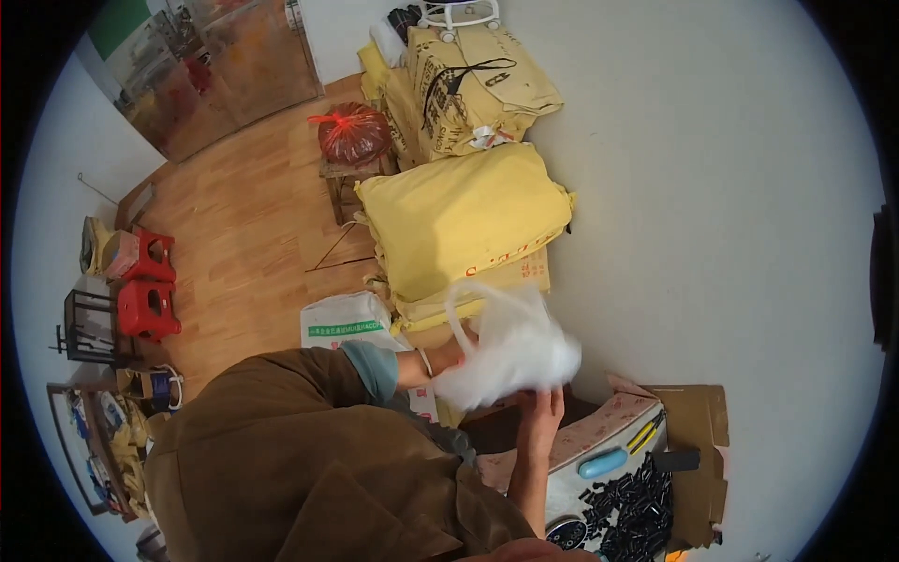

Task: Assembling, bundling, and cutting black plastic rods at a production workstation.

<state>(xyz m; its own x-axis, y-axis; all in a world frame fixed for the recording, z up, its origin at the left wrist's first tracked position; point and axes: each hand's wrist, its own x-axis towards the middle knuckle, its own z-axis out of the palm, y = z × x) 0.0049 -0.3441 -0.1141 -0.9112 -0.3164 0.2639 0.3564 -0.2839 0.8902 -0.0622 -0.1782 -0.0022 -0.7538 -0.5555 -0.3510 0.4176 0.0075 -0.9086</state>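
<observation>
Wooden floor [234,211]: left, yellow sack [468,211] far.
White bag [515,351]: raised, blurred, left of and beyond the black pieces [635,506].
Left hand [449,354]: partly hidden by the bag; grip cannot be told.
Right hand [538,420]: holding the bag's lower edge.
Bag stage: lifted, not set down; remainder unclear.

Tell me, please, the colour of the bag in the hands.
The bag is white; the head view shows it best.

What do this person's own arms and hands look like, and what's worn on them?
The left arm has a brown sleeve ending in a blue-grey cuff, with a thin pale band at the wrist. The right forearm is bare where it shows. Neither the left grip nor the right grip shows a glove.
</observation>
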